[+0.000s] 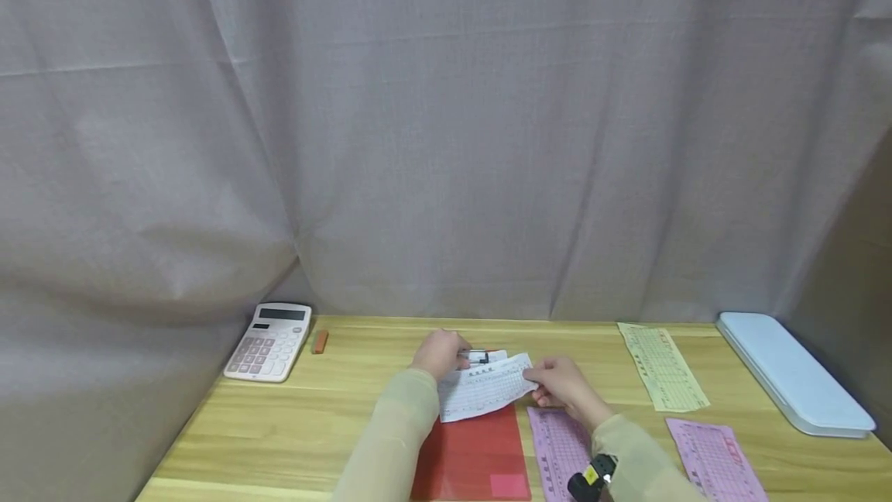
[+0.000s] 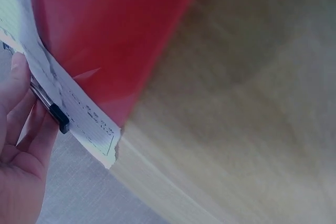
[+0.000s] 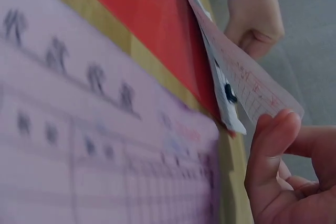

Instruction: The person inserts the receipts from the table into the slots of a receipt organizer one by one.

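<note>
A red clipboard (image 1: 474,452) lies on the table with white paper at its far end. My left hand (image 1: 440,353) is at that end; in the left wrist view its thumb and fingers grip the metal clip (image 2: 46,99) with black ends. A white printed form (image 1: 488,390) slants over the clipboard's upper part, its left end by my left hand. My right hand (image 1: 563,386) pinches the form's right corner between thumb and fingers, and the right wrist view shows that end raised. Another white sheet (image 2: 94,124) lies beneath, against the red board.
Pink forms lie right of the clipboard, one (image 1: 560,444) under my right forearm, another (image 1: 718,459) farther right. Behind them is a yellow form (image 1: 663,366), beside a pale blue case (image 1: 794,374). A calculator (image 1: 270,342) and a small brown block (image 1: 320,342) sit left; a grey curtain (image 1: 446,138) hangs behind.
</note>
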Tool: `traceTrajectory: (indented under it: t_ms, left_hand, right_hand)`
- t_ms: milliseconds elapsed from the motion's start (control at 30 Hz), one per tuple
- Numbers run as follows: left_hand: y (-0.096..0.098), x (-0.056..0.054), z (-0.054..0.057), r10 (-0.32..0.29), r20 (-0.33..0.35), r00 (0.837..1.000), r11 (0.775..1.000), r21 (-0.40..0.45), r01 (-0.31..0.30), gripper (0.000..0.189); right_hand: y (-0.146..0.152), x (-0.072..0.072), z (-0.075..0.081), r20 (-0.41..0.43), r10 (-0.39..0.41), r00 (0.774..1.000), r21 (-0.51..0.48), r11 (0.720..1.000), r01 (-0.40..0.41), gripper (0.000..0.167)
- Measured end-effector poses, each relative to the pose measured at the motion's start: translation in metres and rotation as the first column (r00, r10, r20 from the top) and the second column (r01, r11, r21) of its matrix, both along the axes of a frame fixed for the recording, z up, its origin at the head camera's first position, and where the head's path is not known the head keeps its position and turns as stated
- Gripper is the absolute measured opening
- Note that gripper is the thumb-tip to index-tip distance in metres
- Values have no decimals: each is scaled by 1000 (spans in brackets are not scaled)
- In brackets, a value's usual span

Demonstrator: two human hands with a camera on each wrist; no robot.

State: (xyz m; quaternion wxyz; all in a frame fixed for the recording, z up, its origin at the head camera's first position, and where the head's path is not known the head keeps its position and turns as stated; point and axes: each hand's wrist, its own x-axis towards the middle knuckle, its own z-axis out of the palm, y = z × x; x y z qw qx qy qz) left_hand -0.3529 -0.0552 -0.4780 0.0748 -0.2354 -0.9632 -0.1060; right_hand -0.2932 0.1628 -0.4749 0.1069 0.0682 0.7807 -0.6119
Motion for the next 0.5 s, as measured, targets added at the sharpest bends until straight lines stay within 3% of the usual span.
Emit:
traceTrajectory:
  t_ms: [267,500]
  left_hand:
    - [-1,0,-1,-35,-46,998,999,-1,35,17]
    - [-1,0,-2,-24,-32,999,1000,12,25,20]
  right_hand:
    - [-22,1,-3,-14,-38,999,-4,999,38,8]
    - [-34,2,-7,1,-39,999,18,999,39,18]
